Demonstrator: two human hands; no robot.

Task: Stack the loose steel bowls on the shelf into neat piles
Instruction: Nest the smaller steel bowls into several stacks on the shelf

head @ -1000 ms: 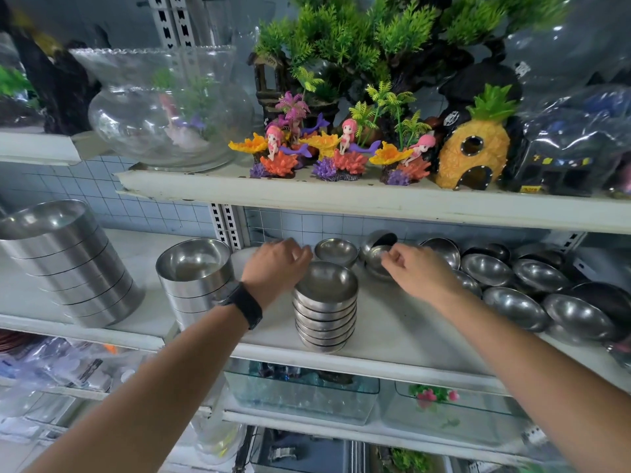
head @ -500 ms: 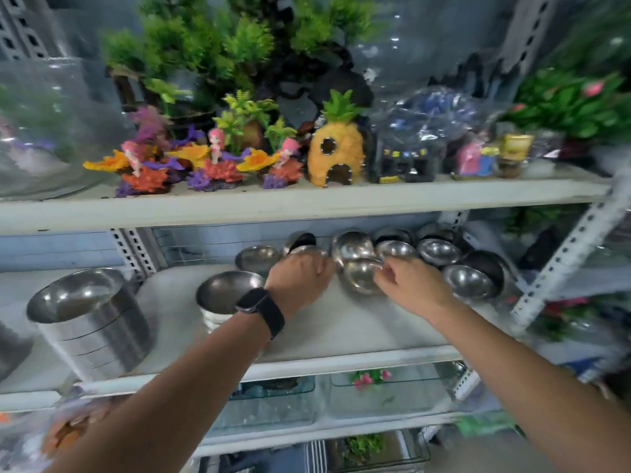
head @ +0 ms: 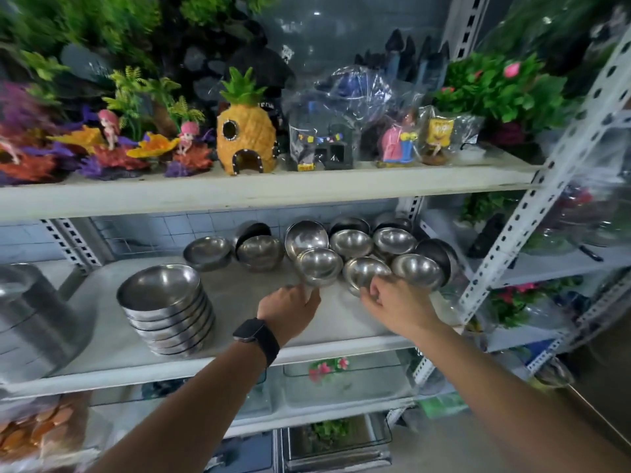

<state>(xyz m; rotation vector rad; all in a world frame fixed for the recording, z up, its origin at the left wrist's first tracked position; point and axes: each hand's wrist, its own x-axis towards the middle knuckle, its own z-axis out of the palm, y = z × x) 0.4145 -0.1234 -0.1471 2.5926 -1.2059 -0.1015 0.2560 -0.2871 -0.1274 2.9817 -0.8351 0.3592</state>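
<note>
Left hand is gripping tilted bowl at its base; right hand is pinching neighbouring bowl by rim; probably freeing both for stacked pile.

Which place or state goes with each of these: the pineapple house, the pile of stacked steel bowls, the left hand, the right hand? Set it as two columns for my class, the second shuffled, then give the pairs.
Column one
1. pineapple house
2. bowl pile
3. left hand
4. right hand

Column two
A. pinches the front middle bowl at its rim
B. stands at the left of the bowl shelf
C. stands on the upper shelf
D. black watch at its wrist, holds the front left bowl

Pairs: 1-C, 2-B, 3-D, 4-A
</note>
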